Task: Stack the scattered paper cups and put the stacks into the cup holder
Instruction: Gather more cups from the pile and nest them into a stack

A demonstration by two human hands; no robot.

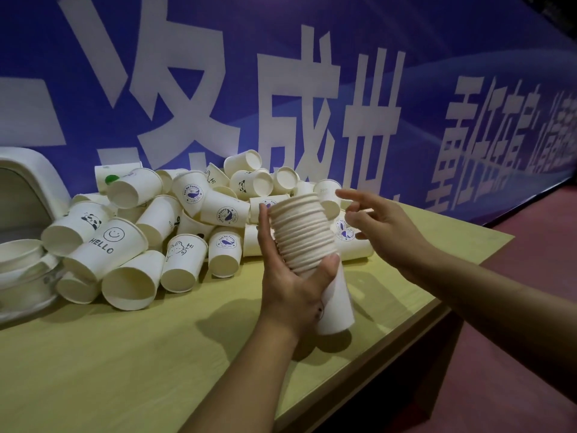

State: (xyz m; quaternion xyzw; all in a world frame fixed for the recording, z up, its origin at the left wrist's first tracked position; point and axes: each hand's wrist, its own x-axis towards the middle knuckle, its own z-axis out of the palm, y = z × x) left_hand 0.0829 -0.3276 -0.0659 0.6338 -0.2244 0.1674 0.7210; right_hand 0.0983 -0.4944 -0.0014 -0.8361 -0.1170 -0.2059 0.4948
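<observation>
Now left hand (290,276) grips cup stack (304,235) — right hand (379,220) open, empty.

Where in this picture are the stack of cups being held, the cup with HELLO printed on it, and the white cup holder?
stack of cups (301,232), head view, on its ribbed rims.
HELLO cup (106,248), head view, on its printed side wall.
cup holder (40,170), head view, on its white curved outer shell.

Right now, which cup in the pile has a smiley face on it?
The cup with the smiley face lies on its side at the left front of the pile, with HELLO printed under the smile. Its neighbours show pandas, bears or whales instead.
</observation>
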